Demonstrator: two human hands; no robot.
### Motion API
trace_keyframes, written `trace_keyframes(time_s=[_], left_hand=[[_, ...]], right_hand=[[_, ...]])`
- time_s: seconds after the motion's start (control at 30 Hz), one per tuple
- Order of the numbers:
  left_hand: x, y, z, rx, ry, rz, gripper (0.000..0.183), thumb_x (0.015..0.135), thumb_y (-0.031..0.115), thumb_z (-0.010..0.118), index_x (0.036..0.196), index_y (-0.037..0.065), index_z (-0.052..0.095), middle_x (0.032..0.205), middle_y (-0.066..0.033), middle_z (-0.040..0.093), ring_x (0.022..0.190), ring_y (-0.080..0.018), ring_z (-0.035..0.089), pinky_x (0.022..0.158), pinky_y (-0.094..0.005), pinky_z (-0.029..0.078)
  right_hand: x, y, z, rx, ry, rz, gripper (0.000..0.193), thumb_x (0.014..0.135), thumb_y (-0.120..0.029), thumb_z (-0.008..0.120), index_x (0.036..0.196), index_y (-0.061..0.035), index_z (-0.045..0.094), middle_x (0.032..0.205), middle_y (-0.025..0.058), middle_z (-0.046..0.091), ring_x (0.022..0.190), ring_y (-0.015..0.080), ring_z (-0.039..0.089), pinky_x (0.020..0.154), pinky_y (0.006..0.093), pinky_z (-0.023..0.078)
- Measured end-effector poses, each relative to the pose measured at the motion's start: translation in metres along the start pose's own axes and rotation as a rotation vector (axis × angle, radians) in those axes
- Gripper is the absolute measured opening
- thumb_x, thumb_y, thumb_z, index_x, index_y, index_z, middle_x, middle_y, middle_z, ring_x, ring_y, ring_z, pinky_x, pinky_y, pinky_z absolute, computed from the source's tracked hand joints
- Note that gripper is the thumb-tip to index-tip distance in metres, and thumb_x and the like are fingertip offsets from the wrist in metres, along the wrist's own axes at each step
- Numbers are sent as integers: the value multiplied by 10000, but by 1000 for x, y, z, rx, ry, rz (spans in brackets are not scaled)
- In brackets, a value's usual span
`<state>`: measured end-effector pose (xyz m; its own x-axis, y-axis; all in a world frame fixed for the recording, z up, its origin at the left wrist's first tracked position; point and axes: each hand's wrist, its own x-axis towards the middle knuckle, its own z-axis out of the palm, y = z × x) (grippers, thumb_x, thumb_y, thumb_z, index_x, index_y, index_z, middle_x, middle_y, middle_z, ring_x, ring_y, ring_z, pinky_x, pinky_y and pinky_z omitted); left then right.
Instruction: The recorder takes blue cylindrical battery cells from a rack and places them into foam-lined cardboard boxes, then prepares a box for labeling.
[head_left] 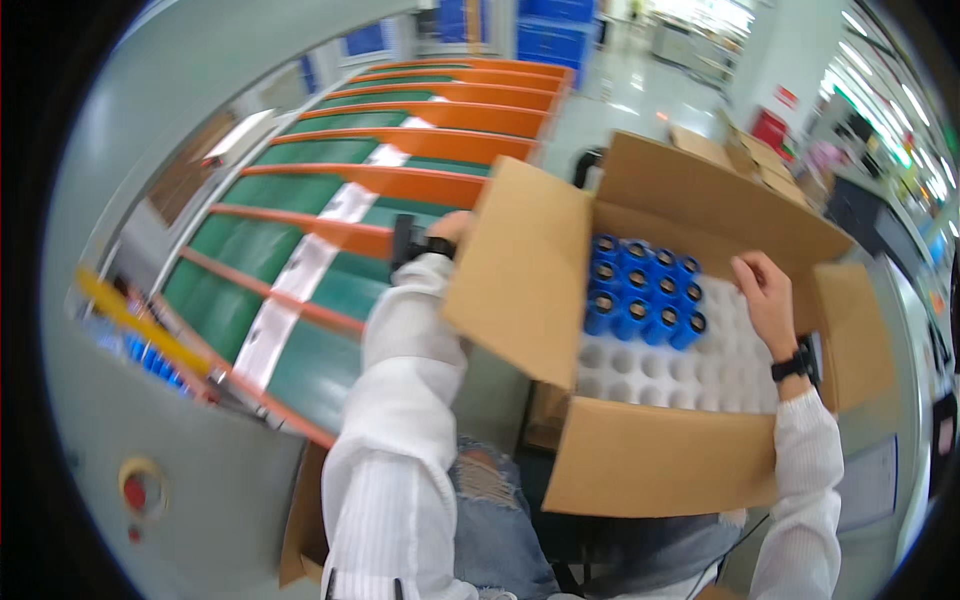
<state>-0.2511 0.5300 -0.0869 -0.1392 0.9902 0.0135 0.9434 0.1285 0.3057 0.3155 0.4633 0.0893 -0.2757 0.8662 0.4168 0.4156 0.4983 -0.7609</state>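
Observation:
An open cardboard box (660, 455) stands in front of me, holding a white foam tray (650, 370) with rows of round holes. Several blue cylinders (632, 290) that look like battery cells stand upright in the tray's left far part, dark rings on their tops. Over the tray's right side hovers my right hand (767, 300), its fingers curled in and no cylinder visible in them. My left hand (458, 226) reaches behind the box's raised left flap (525, 270), beside the sorting rack. That flap hides its fingers, so whatever they hold is out of sight.
Left of the box lies a green surface (345, 290) split by orange dividers (400, 178), with a white strip across it. More blue cylinders (150, 360) show at the far left below a yellow bar (140, 315). A grey machine (895, 340) borders the right; blue bins (553, 40) stand behind.

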Motion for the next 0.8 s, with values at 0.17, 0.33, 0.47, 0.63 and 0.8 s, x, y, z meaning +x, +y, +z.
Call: trace_keyframes(time_s=[0.17, 0.33, 0.47, 0.63, 0.8], left_hand=[[60, 101, 25, 76, -117, -121, 366, 910, 357, 586, 1050, 26, 654, 1020, -163, 672, 955, -298, 635, 850, -383, 497], [47, 100, 17, 100, -102, -169, 347, 920, 341, 579, 1051, 27, 647, 1007, -143, 668, 936, -278, 631, 841, -372, 496], [22, 92, 21, 98, -86, -240, 333, 929, 328, 573, 1052, 27, 642, 997, -128, 665, 921, -263, 627, 833, -362, 494], [9, 105, 15, 5, 5, -298, 314, 939, 312, 566, 1053, 28, 636, 984, -109, 661, 903, -243, 623, 824, -351, 492], [-35, 25, -80, -390, 582, -126, 295, 950, 296, 559, 1055, 28, 629, 971, -90, 657, 884, -223, 619, 815, -339, 491]], right_hand=[[2, 40, -57, -154, 53, 141, 231, 928, -200, 634, 937, 30, 646, 680, 3, 591, 622, 55, 513, 551, 234, 421], [5, 49, -62, -223, 125, 59, 245, 894, -229, 654, 911, 14, 673, 676, 87, 633, 570, 117, 531, 553, 296, 442], [-8, 37, -57, -213, 130, 103, 241, 878, -239, 658, 881, 0, 682, 668, 116, 639, 564, 170, 556, 559, 321, 449], [-17, 46, -73, -211, 163, 96, 260, 875, -271, 647, 867, -15, 684, 693, 126, 665, 598, 252, 617, 582, 353, 473], [-5, 34, -48, -209, 153, 45, 276, 863, -305, 652, 872, -33, 698, 781, 147, 698, 714, 296, 670, 663, 377, 515]])
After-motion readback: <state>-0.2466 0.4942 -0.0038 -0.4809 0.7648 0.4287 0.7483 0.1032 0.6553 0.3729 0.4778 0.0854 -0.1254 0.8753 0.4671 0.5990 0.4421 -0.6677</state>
